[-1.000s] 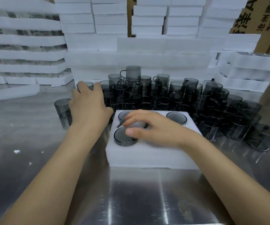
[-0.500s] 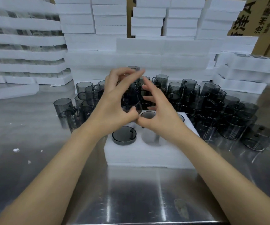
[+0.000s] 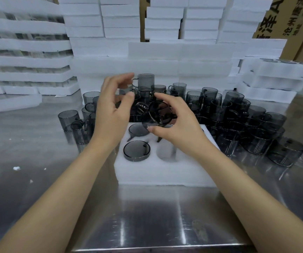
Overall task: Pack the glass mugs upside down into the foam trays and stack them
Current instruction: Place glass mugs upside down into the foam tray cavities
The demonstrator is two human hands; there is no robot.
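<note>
A white foam tray (image 3: 165,172) sits on the steel table in front of me. Two smoky glass mugs sit upside down in its left holes, the near one (image 3: 136,150) and the one behind it (image 3: 138,129). The near right hole (image 3: 166,151) holds nothing. My right hand (image 3: 179,123) grips a smoky glass mug (image 3: 160,112) tilted on its side above the tray, its round base facing me. My left hand (image 3: 113,114) hovers just left of it with relaxed fingers and holds nothing.
A crowd of several loose smoky mugs (image 3: 238,115) stands behind and to the right of the tray, one mug (image 3: 145,82) perched on top. Stacks of white foam trays (image 3: 147,52) wall the back and left. Cardboard boxes (image 3: 292,21) stand at the top right.
My left hand brought a mug from the pile on the left and both hands held it; now the right hand alone holds it, tipped on its side above the tray.
</note>
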